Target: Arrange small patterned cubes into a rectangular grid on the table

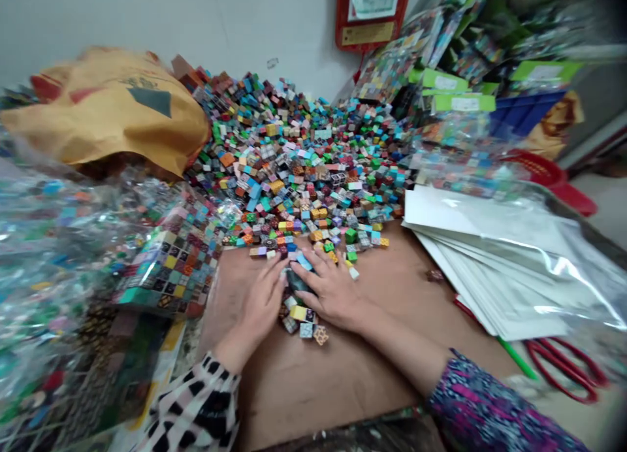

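a brown desk point(353, 373) fills the lower middle of the view, and a great heap of small coloured cubes point(304, 158) banks up across its far side against the wall. to the left lie clear bags packed with cubes point(171, 256) and, behind them, a yellow sack point(108, 112). to the right sits a stack of clear plastic sleeves with white sheets point(504, 256), with red-handled scissors point(563, 367) near its lower edge.

at the near foot of the heap both hands lie palm down on the desk, close together. the left hand point(257, 305) is flat with its fingers stretched and together, its fingertips touching loose cubes at the edge of the heap. the right hand point(333, 289) is spread wide, fingers apart, resting over a dark cube and touching the cubes around it. neither hand is clamped on anything. between and just under the two hands sits a small cluster of cubes point(306, 321), drawn apart from the heap, a yellow one and a patterned orange one among them.
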### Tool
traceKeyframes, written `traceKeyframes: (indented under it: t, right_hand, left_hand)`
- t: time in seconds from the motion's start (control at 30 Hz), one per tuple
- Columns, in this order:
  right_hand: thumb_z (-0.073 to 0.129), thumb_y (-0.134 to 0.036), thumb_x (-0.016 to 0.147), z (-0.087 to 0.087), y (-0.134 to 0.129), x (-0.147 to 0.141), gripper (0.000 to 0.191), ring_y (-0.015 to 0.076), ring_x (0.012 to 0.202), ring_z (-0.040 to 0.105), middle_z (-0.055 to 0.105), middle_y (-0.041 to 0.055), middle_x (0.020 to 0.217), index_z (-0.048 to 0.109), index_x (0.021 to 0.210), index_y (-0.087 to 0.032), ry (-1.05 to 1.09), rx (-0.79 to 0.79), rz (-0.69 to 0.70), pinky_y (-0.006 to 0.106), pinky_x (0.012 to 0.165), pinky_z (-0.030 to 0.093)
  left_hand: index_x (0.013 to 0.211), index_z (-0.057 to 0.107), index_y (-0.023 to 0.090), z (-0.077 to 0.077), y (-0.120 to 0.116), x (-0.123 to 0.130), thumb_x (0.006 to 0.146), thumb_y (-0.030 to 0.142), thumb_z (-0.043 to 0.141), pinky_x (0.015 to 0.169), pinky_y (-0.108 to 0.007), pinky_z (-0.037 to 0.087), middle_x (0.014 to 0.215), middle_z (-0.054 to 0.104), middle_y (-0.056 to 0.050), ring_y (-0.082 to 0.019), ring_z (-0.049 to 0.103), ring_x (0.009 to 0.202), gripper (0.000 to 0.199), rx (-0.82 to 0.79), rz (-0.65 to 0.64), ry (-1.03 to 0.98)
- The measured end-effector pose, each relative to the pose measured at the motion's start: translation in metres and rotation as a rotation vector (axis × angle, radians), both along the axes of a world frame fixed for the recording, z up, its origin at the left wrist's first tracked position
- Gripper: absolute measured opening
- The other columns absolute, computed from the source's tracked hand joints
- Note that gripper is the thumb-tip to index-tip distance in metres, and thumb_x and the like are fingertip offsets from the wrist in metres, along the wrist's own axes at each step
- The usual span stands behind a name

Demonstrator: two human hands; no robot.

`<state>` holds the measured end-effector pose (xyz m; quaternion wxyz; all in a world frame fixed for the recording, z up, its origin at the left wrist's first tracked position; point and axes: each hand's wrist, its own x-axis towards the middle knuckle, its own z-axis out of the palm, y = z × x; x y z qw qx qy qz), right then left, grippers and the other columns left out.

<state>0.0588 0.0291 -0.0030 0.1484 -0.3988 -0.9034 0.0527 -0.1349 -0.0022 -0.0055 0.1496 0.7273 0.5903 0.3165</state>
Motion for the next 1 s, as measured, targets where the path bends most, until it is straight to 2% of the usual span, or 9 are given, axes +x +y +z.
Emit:
traceKeyframes:
  t: [0.1,0.23,0.37,0.47,0.57,0.7,0.8,0.93,1.0]
  right_hand:
    - [0.042,-0.05,0.098,-0.007,-0.016,0.012,0.054,0.0372,0.144,0.025,0.028,0.0051,0.16,0.035,0.149,-0.035,-0.041,0.029,-0.002,0.068,0.11,0.025]
    - [0.044,-0.046,0.097,0.005,-0.034,0.049,0.054,0.0406,0.144,0.021,0.023,0.0023,0.161,0.032,0.149,-0.038,-0.052,0.048,-0.048,0.069,0.107,0.03]
    - [0.036,-0.021,0.096,0.012,-0.026,0.107,0.051,0.0335,0.138,0.036,0.04,0.0098,0.152,0.04,0.147,-0.025,-0.08,0.056,-0.303,0.057,0.108,0.037]
    - [0.033,-0.008,0.089,-0.001,-0.018,0.147,0.046,0.0389,0.118,0.052,0.059,0.0241,0.127,0.061,0.126,-0.008,-0.248,0.032,-0.582,0.055,0.093,0.047]
    - [0.032,-0.004,0.087,-0.019,-0.022,0.167,0.047,0.0366,0.11,0.056,0.063,0.0232,0.121,0.064,0.121,-0.007,-0.304,0.028,-0.554,0.052,0.09,0.049]
    - [0.033,-0.009,0.091,-0.021,-0.032,0.158,0.05,0.0274,0.117,0.056,0.062,0.0114,0.128,0.056,0.133,-0.021,-0.064,-0.005,-0.357,0.047,0.102,0.045]
    - [0.032,-0.028,0.1,-0.009,-0.03,0.13,0.046,0.0263,0.126,0.052,0.058,0.008,0.136,0.046,0.143,-0.027,0.077,-0.023,-0.357,0.048,0.105,0.043]
    - [0.036,-0.053,0.098,-0.001,-0.02,0.078,0.059,0.034,0.147,0.02,0.03,0.0061,0.159,0.033,0.151,-0.027,-0.014,-0.017,-0.256,0.058,0.114,0.029]
    - [0.033,-0.056,0.098,-0.006,-0.018,0.055,0.061,0.0323,0.148,0.018,0.026,0.0021,0.161,0.028,0.153,-0.03,-0.092,-0.07,-0.122,0.059,0.117,0.021]
  left_hand:
    - [0.135,0.056,0.022,0.002,-0.014,-0.005,0.099,0.042,0.033,0.117,-0.052,0.031,0.147,0.05,-0.011,-0.026,0.043,0.139,0.047,0.036,0.014,0.102]
    - [0.147,0.041,0.031,-0.001,-0.042,-0.003,0.094,0.051,0.043,0.116,-0.063,0.022,0.158,0.033,-0.009,-0.033,0.026,0.147,0.057,0.06,-0.092,0.357]
    - [0.151,0.033,0.035,-0.01,-0.057,0.001,0.092,0.058,0.044,0.112,-0.064,0.028,0.161,0.027,-0.009,-0.036,0.027,0.146,0.065,0.02,-0.15,0.492]
    - [0.15,0.035,0.032,-0.013,-0.055,0.002,0.093,0.061,0.04,0.11,-0.064,0.031,0.159,0.029,-0.012,-0.037,0.031,0.144,0.065,-0.046,-0.145,0.52]
    - [0.148,0.04,0.027,-0.014,-0.05,0.002,0.095,0.058,0.037,0.111,-0.064,0.029,0.158,0.033,-0.014,-0.038,0.03,0.144,0.062,-0.074,-0.074,0.514]
    - [0.15,0.037,0.023,-0.013,-0.046,0.004,0.098,0.052,0.032,0.115,-0.06,0.026,0.158,0.032,-0.014,-0.034,0.027,0.146,0.059,-0.041,0.012,0.459]
    - [0.154,0.024,0.023,-0.009,-0.042,0.009,0.097,0.055,0.032,0.117,-0.059,0.022,0.161,0.025,-0.012,-0.033,0.018,0.149,0.066,0.019,-0.081,0.448]
    - [0.155,0.023,0.024,-0.002,-0.032,0.023,0.094,0.062,0.035,0.118,-0.061,0.014,0.161,0.027,-0.008,-0.034,0.018,0.149,0.072,0.044,-0.259,0.519]
    - [0.153,0.027,0.023,0.001,-0.027,0.031,0.095,0.061,0.033,0.118,-0.062,0.014,0.159,0.03,-0.006,-0.034,0.022,0.148,0.07,0.004,-0.249,0.558]
